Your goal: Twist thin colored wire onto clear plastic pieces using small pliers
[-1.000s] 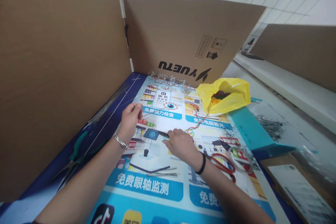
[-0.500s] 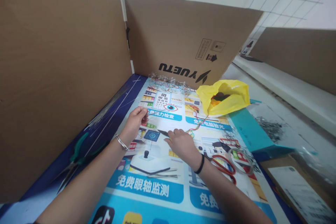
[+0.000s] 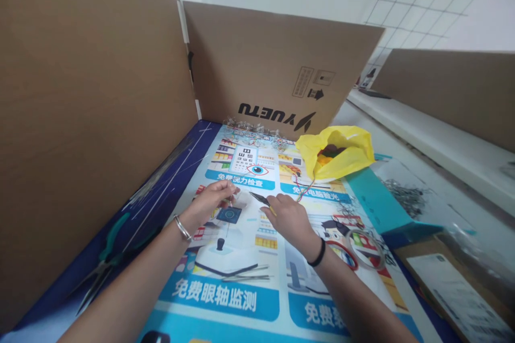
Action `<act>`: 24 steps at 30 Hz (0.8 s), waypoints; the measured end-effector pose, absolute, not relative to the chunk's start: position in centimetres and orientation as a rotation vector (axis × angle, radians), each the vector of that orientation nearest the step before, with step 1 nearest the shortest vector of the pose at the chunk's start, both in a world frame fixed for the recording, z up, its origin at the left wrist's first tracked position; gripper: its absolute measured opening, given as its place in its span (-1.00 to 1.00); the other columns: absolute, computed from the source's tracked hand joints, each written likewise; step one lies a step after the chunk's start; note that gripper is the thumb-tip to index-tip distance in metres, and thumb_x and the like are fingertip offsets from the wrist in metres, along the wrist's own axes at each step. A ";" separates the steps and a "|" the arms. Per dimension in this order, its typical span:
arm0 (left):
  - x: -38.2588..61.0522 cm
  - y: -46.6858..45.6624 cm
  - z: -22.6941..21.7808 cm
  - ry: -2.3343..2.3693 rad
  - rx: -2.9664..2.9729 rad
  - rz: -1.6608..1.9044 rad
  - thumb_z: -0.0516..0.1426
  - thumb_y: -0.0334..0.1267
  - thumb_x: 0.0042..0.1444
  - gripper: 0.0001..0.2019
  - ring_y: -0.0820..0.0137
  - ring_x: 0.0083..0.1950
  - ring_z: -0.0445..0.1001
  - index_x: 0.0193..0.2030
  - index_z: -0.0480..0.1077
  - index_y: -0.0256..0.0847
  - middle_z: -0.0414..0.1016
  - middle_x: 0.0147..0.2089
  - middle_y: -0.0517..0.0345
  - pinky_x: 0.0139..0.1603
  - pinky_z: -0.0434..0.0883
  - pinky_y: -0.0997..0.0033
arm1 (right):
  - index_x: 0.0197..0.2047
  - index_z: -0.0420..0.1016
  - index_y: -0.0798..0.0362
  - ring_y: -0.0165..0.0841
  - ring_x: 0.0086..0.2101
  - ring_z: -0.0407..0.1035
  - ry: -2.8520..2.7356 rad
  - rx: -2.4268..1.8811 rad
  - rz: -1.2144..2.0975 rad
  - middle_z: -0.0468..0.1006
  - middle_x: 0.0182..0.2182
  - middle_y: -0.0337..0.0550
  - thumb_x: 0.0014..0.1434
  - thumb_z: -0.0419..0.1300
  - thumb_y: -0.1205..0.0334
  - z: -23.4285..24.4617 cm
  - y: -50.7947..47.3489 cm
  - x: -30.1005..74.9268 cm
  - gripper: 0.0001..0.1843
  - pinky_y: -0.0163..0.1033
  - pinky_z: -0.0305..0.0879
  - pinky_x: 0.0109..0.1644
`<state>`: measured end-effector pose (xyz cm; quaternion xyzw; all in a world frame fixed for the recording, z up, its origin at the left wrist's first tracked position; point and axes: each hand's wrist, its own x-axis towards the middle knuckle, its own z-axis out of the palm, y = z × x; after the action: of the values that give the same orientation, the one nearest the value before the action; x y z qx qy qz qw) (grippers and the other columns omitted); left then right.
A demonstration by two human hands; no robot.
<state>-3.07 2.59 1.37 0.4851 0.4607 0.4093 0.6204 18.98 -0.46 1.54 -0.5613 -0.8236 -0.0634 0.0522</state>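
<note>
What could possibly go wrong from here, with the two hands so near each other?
The pointed tool in the right hand aims toward the left hand, so a slip might nick it. The small, blurry piece pinched in that hand could drop. The left arm might knock the teal-handled pliers beside it.

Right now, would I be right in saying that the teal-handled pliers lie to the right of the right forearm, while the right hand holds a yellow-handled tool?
Not quite: the head view shows the teal-handled pliers to the left of the left forearm. The right hand does hold a yellow-handled tool.
</note>
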 end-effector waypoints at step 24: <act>-2.0 1.9 1.7 0.843 1.191 0.929 0.13 -0.13 0.07 -0.78 0.50 -0.47 0.29 -0.42 0.39 -0.26 0.36 -0.50 0.18 -0.43 0.20 0.51 | -0.23 0.33 0.07 -0.35 -0.30 0.27 -2.141 -1.270 0.724 0.39 -0.35 -0.19 0.23 -0.01 0.05 -0.9 0.9 19.4 -0.73 -0.27 0.17 -0.22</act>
<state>-2.01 1.85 1.65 0.5241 0.3708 0.4085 0.6488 19.44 0.88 -0.86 -0.4714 -0.7950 0.2688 0.2711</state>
